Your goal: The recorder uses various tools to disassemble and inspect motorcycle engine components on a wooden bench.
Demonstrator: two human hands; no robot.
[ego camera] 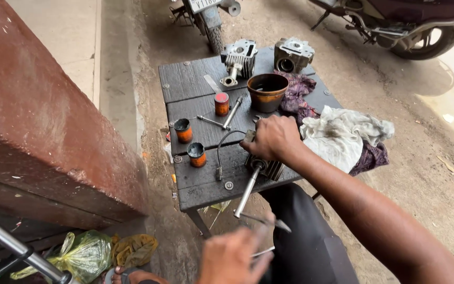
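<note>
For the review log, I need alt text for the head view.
The right hand presses down on a finned metal engine part on a dark wooden table, while the blurred left hand is at a T-handle wrench entering it. Small orange pots, a brown bowl and rags lie nearby.

A small dark wooden table (200, 181), built of bolted planks, is set on dusty ground. Two grey engine cylinder heads (240, 57) are placed at its far edge, with a brown bowl (267, 92) just in front of them. Three small orange tins (197, 154) are spread over the left part, beside a T-handled wrench (226, 119) and a thin black cable (224, 147). Purple and white rags (342, 137) are heaped on the right edge. A finned metal part (269, 168) is seated near the front edge.
</note>
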